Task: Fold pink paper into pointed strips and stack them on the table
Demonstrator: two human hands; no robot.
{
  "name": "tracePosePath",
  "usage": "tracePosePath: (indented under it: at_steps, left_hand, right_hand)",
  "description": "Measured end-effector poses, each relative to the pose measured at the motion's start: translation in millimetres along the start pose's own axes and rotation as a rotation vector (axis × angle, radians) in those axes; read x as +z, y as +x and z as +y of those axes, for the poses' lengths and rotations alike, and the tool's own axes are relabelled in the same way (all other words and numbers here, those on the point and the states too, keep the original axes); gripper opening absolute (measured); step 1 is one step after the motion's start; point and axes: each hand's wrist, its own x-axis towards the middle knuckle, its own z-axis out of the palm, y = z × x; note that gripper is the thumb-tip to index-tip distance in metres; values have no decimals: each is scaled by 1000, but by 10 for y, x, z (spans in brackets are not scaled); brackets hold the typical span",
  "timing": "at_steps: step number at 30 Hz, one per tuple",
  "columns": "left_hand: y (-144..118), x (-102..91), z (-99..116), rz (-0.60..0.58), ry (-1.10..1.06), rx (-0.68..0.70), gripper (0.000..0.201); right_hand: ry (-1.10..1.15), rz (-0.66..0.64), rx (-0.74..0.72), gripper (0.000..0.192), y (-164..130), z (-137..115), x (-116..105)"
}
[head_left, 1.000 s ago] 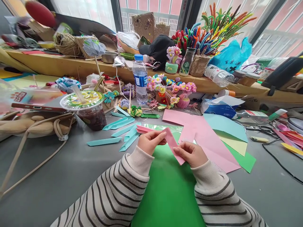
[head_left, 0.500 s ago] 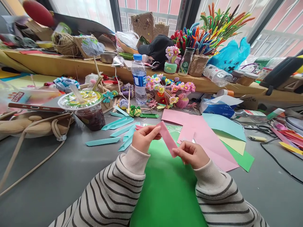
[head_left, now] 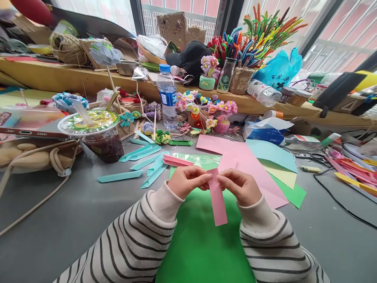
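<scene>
A pink paper strip [head_left: 218,202] hangs nearly upright in front of me, its top end pinched from both sides. My left hand [head_left: 188,181] is closed on the strip's left edge, thumb in front. Opposite it, my right hand [head_left: 240,185] closes thumb and fingers on the right edge. Below lies a green surface [head_left: 203,243]. Just behind my left hand rests a folded pink piece [head_left: 178,160], beside several folded light-blue strips [head_left: 153,176]. A large pink sheet [head_left: 259,173] spreads behind my right hand.
A lidded cup with dark drink [head_left: 101,145] stands at left, a water bottle [head_left: 167,100] behind the blue strips. Paper flowers [head_left: 206,106] crowd the back under a cluttered shelf [head_left: 188,88]. Scissors [head_left: 313,158] and a black cable [head_left: 332,198] lie at right.
My right hand has moved up from the strip's lower end to its top, beside my left hand. The strip has swung from slanted to nearly vertical. The view has shifted slightly.
</scene>
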Motion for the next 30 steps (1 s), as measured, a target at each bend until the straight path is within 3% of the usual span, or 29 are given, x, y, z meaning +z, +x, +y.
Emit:
tracePosePath:
  at_steps: [15, 30]
  left_hand:
    - [-14, 5, -37, 14, 63, -11, 16]
    - [8, 1, -138, -132, 224, 16, 19]
  right_hand:
    - [-297, 17, 51, 25, -48, -20, 44]
    - [-574, -106, 46, 23, -50, 5, -9]
